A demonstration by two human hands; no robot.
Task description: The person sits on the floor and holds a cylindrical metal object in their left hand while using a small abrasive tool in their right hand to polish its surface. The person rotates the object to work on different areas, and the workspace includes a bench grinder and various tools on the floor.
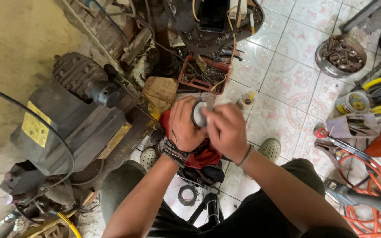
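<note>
Hands: we see our left hand (pixel 185 125) and right hand (pixel 226 131) meeting at frame centre, both clenched around the small round grey metal disc part (pixel 198 113).
Grasp: left fingers wrap its 9 o'clock edge with a red cloth rag (pixel 203 155) under the palm; right fingertips pinch the 3 o'clock rim.
Handling: we judge it stiff, fairly heavy for its size, perhaps oily and slippery; the rim is the safest hold, rag against skin.
Below: a dark toothed ring (pixel 186 195) lies on the tiled floor (pixel 287 79) at 6 o'clock.
Left: a large black motor unit (pixel 73 123) sits at 9 o'clock.
Far: a red plastic tray of metal scraps (pixel 203 74) at 12 o'clock; a round metal bowl of rusty parts (pixel 341 56) at 2 o'clock.
</note>
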